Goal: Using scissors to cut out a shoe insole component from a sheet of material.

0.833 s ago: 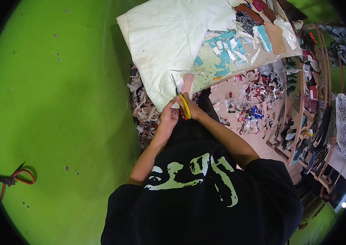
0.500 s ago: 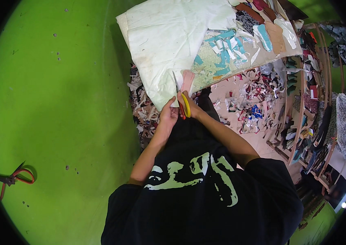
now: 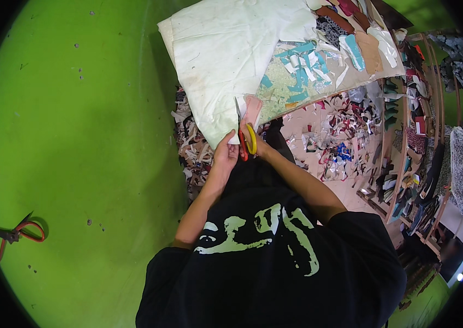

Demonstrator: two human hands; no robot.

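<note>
A large white sheet of material (image 3: 215,54), cloth or synthetic leather, drapes over the table, its near corner hanging past the edge. My left hand (image 3: 225,153) pinches that corner between thumb and fingers. In my right hand (image 3: 260,146) are scissors with one yellow and one red handle (image 3: 251,139). Their blades point away from me at the sheet's right edge, just beside my left fingers. Part of the blades is hidden by the material. A pink cut piece (image 3: 252,105) lies right of the blades, beyond my right hand.
Teal and white strips (image 3: 301,65) and brown and tan pieces (image 3: 372,50) cover the table's right side. Scraps litter the floor (image 3: 343,145) and pile up left of the table (image 3: 190,142). Wooden racks (image 3: 400,142) stand at right. Red-handled cutters (image 3: 14,234) hang on the green wall.
The scissor blades have turned more upright, and less of their length shows above the sheet. My left hand keeps its hold on the corner.
</note>
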